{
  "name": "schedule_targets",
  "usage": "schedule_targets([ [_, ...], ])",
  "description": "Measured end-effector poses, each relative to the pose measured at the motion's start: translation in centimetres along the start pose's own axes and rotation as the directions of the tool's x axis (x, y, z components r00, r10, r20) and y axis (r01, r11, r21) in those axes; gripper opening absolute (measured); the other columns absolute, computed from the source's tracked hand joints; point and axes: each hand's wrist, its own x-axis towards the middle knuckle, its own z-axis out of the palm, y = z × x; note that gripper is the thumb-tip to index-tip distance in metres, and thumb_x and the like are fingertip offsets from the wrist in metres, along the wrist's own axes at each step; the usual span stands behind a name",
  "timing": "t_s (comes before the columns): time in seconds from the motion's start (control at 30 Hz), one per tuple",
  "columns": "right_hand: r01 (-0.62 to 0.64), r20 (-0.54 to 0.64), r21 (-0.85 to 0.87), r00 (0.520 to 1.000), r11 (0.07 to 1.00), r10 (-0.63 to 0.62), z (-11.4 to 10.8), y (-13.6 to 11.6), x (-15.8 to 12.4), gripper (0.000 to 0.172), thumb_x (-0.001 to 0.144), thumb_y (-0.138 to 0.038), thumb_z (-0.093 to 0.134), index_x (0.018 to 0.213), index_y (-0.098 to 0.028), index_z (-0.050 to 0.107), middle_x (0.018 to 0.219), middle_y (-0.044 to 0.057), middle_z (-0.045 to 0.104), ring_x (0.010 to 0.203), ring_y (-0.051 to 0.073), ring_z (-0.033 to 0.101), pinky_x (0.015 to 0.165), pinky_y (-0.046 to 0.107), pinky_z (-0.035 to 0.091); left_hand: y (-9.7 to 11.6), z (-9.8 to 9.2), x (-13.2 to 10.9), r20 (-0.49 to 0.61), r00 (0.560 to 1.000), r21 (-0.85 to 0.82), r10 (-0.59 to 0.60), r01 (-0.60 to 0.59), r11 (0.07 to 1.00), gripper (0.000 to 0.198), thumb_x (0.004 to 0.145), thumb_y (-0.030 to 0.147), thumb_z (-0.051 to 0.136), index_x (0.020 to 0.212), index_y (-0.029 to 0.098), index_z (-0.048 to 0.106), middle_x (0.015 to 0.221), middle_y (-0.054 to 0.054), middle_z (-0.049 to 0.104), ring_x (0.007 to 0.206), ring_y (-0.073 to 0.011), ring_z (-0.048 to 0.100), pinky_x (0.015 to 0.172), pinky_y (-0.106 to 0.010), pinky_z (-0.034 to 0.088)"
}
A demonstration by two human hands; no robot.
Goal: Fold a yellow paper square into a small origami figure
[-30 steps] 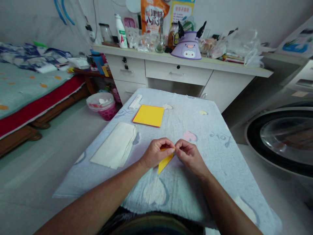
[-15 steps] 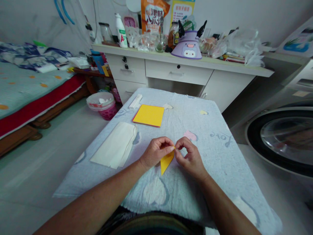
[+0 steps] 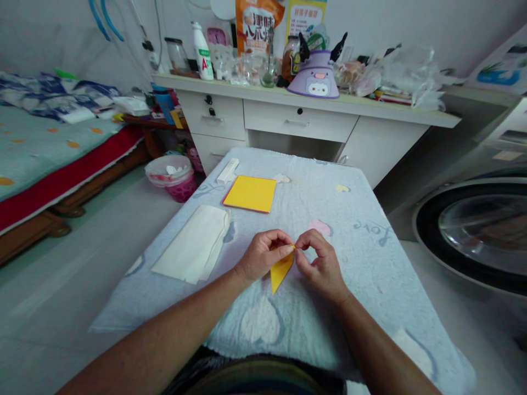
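Note:
A small folded piece of yellow paper point(image 3: 280, 272) hangs point-down just above the pale blue cloth-covered table point(image 3: 362, 258). My left hand point(image 3: 262, 255) pinches its top edge with thumb and fingers closed. My right hand point(image 3: 320, 262) pinches the same top corner from the other side, fingertips almost touching the left ones. Farther back on the table lies a flat stack of yellow square paper point(image 3: 250, 193) with a red edge.
A folded white sheet point(image 3: 195, 248) lies at the table's left; a small white box point(image 3: 228, 170) sits at the far left corner. Behind stands a cluttered white desk point(image 3: 296, 118). A bed point(image 3: 45, 148) is left, a pink bin point(image 3: 171, 175) on the floor, a washing machine point(image 3: 473, 230) right.
The folded yellow piece has swung from lying slanted leftward to hanging more steeply point-down. Both hands keep their pinch and have hardly shifted.

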Motion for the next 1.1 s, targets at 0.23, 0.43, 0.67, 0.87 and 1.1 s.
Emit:
schedule_targets([
  [0.23,0.002,-0.017,0.016,1.0,1.0,-0.002,0.1,-0.1,-0.1,0.009,0.081,-0.015,0.054,0.078,-0.023,0.053,0.074,0.0,0.054,0.071,0.016,0.052,0.066,0.031,0.042,0.3,0.2,0.0,-0.003,1.0,0.041,0.014,-0.014,0.999,0.017,0.076,0.03,0.07,0.079,0.014,0.066,0.074,-0.001,0.063,0.07,-0.0126,0.056,0.067,-0.023,0.043],
  [0.43,-0.01,0.002,0.047,1.0,0.999,0.01,0.3,-0.1,-0.2,0.009,0.082,-0.014,0.053,0.078,-0.023,0.053,0.076,0.001,0.053,0.073,0.016,0.052,0.067,0.031,0.042,0.3,0.2,-0.1,0.022,1.0,0.05,0.021,-0.022,0.999,0.02,0.078,0.034,0.068,0.08,0.015,0.063,0.075,-0.001,0.059,0.069,-0.0126,0.054,0.067,-0.023,0.043],
  [0.67,-0.069,0.022,0.069,0.997,0.995,0.067,0.5,-0.2,-0.4,0.009,0.081,-0.015,0.053,0.077,-0.022,0.052,0.076,0.0,0.053,0.073,0.016,0.051,0.067,0.03,0.041,0.4,0.2,-0.1,0.06,0.998,0.057,0.027,-0.031,0.998,0.019,0.081,0.034,0.064,0.081,0.016,0.059,0.073,0.001,0.054,0.069,-0.0114,0.05,0.066,-0.022,0.041],
  [0.87,-0.093,0.017,0.078,0.996,0.993,0.092,0.5,-0.3,-0.2,0.01,0.081,-0.017,0.053,0.074,-0.022,0.051,0.073,-0.001,0.053,0.07,0.016,0.05,0.065,0.029,0.04,0.7,0.2,-0.1,0.029,0.999,0.116,0.041,-0.044,0.992,0.017,0.079,0.032,0.065,0.082,0.015,0.062,0.075,0.0,0.06,0.072,-0.0134,0.055,0.07,-0.024,0.043],
  [1.1,-0.095,0.021,0.065,0.995,0.993,0.094,0.3,-0.3,-0.1,0.01,0.08,-0.015,0.053,0.073,-0.022,0.052,0.072,-0.001,0.053,0.07,0.015,0.051,0.064,0.028,0.04,1.5,-0.1,-0.2,0.03,0.983,0.341,0.182,-0.182,0.922,0.007,0.079,0.022,0.064,0.077,0.016,0.066,0.078,-0.003,0.065,0.077,-0.0159,0.06,0.076,-0.027,0.046],
])
